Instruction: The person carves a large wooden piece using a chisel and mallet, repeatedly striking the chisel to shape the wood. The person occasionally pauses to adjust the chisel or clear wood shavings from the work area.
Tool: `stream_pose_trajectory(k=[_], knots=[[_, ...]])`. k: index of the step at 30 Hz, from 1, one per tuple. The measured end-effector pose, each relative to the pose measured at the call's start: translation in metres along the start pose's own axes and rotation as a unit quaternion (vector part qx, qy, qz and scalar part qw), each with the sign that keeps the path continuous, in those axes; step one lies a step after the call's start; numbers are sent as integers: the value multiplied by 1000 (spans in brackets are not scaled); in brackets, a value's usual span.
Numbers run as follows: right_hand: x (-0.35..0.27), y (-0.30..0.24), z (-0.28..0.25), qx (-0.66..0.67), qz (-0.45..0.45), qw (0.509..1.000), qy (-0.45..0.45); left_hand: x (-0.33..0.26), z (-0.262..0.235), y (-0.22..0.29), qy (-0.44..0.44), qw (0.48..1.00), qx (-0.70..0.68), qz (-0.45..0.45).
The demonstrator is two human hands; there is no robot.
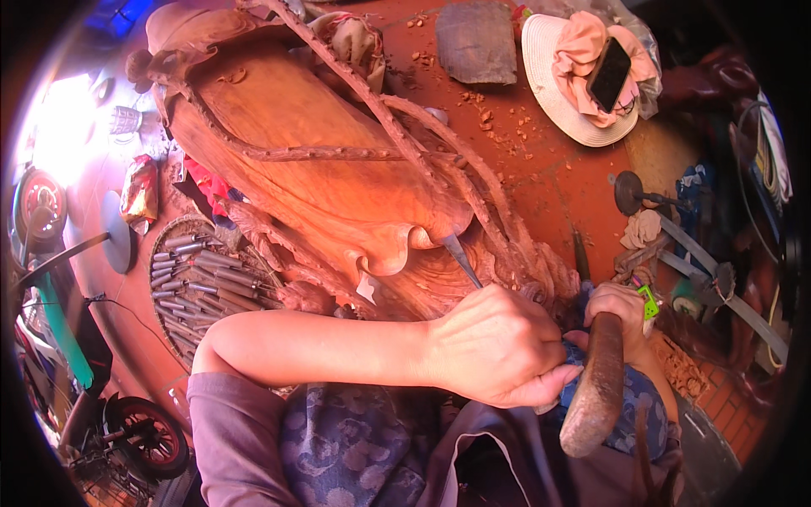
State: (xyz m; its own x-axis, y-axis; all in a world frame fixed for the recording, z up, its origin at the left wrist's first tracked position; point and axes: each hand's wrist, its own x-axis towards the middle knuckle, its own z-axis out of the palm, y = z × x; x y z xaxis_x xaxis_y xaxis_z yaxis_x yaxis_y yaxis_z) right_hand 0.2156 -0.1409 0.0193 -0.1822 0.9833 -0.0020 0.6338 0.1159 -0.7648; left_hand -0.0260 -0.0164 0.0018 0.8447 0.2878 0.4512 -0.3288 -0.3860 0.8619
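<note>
My left hand (498, 346) is wrapped round a carving chisel, its handle hidden in the fist. The chisel's grey blade (460, 258) points up and away, its tip at the curled lower edge of a large carved wooden piece (338, 177). This carving has a broad, smooth, leaf-like hollow with knobbly carved branches (355, 80) running across and beside it. In my right hand (617, 304), closed round it, is a worn wooden mallet (596, 384), its thick end toward me. The mallet is beside my left fist, apart from the carving.
A round basket (156, 287) of several chisels (211, 275) stands left of the carving. Beyond lie a dark board (477, 42), wood chips (494, 127) and a pale hat (549, 101) bearing a phone (608, 74). Metal stands (701, 253) are at right, a wheel (148, 438) at lower left.
</note>
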Motion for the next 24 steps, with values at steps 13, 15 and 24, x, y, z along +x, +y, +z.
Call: stream_pose_trajectory(k=[13, 15, 24], knots=[[-15, -10, -3, -71, -89, 990, 89, 4, -11, -7, 34, 999, -15, -23], [-15, -13, -3, -147, -63, 984, 76, 2, -15, -6, 34, 999, -8, -33], [-14, -9, 1, -211, -70, 970, 102, 2, -11, -12, 55, 998, 0, -5]])
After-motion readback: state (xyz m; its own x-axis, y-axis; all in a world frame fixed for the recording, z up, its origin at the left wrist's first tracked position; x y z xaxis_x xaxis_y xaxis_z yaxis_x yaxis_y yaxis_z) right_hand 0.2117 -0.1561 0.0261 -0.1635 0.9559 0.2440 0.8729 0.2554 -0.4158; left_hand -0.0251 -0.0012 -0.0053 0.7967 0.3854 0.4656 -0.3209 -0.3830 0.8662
